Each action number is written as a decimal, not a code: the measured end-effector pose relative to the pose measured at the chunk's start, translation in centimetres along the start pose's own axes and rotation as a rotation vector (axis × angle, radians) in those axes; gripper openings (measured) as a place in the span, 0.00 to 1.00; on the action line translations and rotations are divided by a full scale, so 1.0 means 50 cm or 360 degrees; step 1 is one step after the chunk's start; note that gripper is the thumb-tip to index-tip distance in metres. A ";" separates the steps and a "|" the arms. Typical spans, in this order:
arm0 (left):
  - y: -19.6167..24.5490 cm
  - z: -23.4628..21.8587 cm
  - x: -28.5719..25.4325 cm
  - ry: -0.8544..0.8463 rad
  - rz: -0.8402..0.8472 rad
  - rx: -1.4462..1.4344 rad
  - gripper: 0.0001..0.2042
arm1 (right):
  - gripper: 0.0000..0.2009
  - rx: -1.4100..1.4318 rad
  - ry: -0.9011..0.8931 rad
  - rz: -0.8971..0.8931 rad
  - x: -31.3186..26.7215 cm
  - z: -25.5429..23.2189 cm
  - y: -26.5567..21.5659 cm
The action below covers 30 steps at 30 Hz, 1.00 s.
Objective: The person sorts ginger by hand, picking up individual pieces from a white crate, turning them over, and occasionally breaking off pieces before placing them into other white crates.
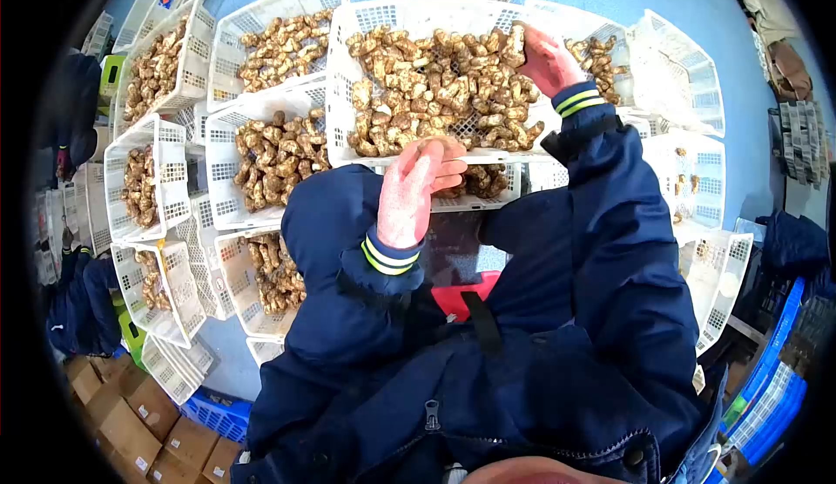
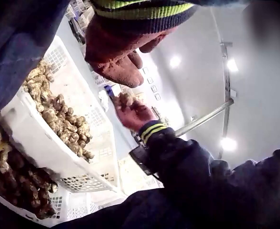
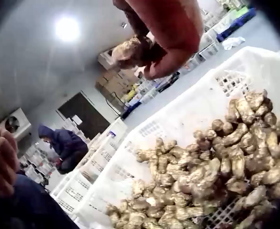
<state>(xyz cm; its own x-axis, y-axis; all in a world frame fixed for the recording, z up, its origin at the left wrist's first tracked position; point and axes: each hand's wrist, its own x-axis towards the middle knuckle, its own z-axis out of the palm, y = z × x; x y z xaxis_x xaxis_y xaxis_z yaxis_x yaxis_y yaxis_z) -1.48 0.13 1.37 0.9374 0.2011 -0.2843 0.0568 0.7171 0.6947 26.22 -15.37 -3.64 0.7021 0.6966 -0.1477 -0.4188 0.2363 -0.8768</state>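
Observation:
In the head view a white plastic crate (image 1: 341,27) of brown-and-cream mushrooms (image 1: 453,83) stands in front of me. My right hand (image 1: 553,64) is above its right end and pinches one stubby mushroom (image 3: 129,51) between thumb and fingers. My left hand (image 1: 416,183) hovers over the crate's near rim, its fingers loosely straight and pointing right. Nothing shows between the left fingers (image 2: 123,71) in the left wrist view. Loose dirt marks many mushrooms in the crate, and the bottom mesh shows through gaps among them.
More white crates of mushrooms (image 1: 280,162) stand to the left, with others behind. On the right are crates (image 1: 675,66) holding few or none. Cardboard boxes (image 1: 144,406) and a blue crate (image 1: 218,414) lie at lower left. Another person (image 3: 66,145) crouches farther off.

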 end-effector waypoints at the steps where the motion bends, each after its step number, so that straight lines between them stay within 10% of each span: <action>1: -0.007 -0.003 -0.003 0.0014 0.0010 0.0011 0.15 | 0.23 -0.0045 0.0064 -0.0112 -0.034 0.080 -0.029; 5: -0.014 0.000 -0.011 -0.0057 -0.0004 0.0065 0.15 | 0.31 0.0225 -0.0304 -0.0170 -0.090 0.149 -0.048; 13: -0.021 -0.028 -0.003 -0.0081 -0.0051 0.0083 0.16 | 0.26 -0.0297 -0.0131 -0.0253 -0.102 0.090 -0.059; 17: -0.016 -0.017 -0.005 -0.0047 -0.0025 0.0076 0.15 | 0.19 -0.0250 0.0788 0.0029 -0.086 -0.032 -0.068; 18: -0.015 -0.013 -0.006 -0.0058 -0.0029 0.0084 0.15 | 0.16 -0.0087 0.0589 -0.0208 -0.049 -0.208 -0.020; 19: -0.014 -0.009 -0.007 -0.0067 -0.0037 0.0093 0.15 | 0.17 0.0059 0.1113 -0.0286 -0.057 -0.154 -0.043; 23: 0.002 0.009 -0.006 -0.0097 -0.0134 0.0185 0.15 | 0.17 -0.0649 0.1625 -0.0648 -0.010 -0.240 -0.044; 28: 0.019 0.027 -0.003 -0.0033 -0.0253 0.0261 0.16 | 0.19 -0.1965 0.0669 0.0533 0.117 -0.108 0.015; 30: 0.026 0.033 0.001 -0.0001 -0.0315 0.0249 0.15 | 0.24 -0.3145 0.0695 0.0260 0.155 -0.098 0.082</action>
<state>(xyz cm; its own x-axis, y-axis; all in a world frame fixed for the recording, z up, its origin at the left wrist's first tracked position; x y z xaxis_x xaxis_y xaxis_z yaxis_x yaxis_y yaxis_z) -0.81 -0.05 3.36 0.9029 0.0665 -0.4246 0.2919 0.6303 0.7194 32.76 -12.30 -10.61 0.9211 0.3822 -0.0747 0.3831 -0.9237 -0.0023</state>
